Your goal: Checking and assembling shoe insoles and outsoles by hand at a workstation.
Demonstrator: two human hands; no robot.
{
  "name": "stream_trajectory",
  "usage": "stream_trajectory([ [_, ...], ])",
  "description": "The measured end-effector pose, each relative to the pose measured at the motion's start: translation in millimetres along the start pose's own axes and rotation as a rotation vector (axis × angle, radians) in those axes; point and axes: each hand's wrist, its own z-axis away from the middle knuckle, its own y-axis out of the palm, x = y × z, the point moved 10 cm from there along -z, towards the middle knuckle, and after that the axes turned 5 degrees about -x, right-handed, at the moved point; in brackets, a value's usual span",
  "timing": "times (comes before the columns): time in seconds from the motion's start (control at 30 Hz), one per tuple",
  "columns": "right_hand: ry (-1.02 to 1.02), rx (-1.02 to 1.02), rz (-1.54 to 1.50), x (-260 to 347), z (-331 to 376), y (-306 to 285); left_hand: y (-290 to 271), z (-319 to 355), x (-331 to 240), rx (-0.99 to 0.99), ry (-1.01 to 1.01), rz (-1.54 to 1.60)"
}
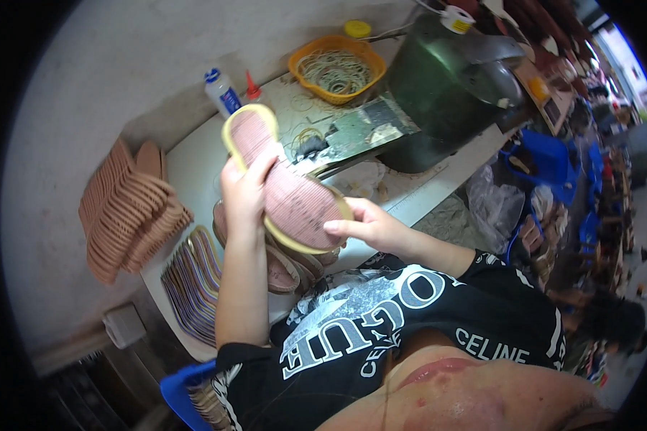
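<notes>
Head view, pink sole (298, 197), left hand (244, 187) partly hidden behind

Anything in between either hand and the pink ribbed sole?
Nothing visible. The left hand grips the pink ribbed sole directly at its narrow middle, and the right hand holds its wide end, thumb on the upward face. The sole's underside is hidden.

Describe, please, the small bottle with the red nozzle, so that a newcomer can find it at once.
Start at the white table along the wall. Near its back edge, left of the orange basket, stands the small bottle. Its pointed red nozzle sets it apart from the larger blue-capped bottle beside it.
</notes>
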Motion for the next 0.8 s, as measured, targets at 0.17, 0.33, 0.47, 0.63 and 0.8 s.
stream_trajectory([
  [0.17,0.135,-0.01,-0.058,-16.0,0.5,-7.9,-0.3,-11.8,24.9,-0.055,-0.116,-0.021],
  [0.33,0.142,-0.022,-0.087,-15.0,6.9,-5.8,10.6,-9.7,28.6,-0.006,-0.142,-0.056],
  [0.47,0.071,-0.108,-0.083,-12.2,7.6,-11.8,6.7,-17.8,32.5,-0.022,-0.077,-0.161],
  [0.63,0.21,-0.104,-0.069,-23.7,3.9,-7.5,-6.2,-36.5,38.3,-0.098,-0.063,-0.483],
  [0.8,0.095,-0.229,-0.228,-21.1,-9.5,-11.3,-13.1,-50.0,40.3,-0.023,-0.147,-0.659],
])
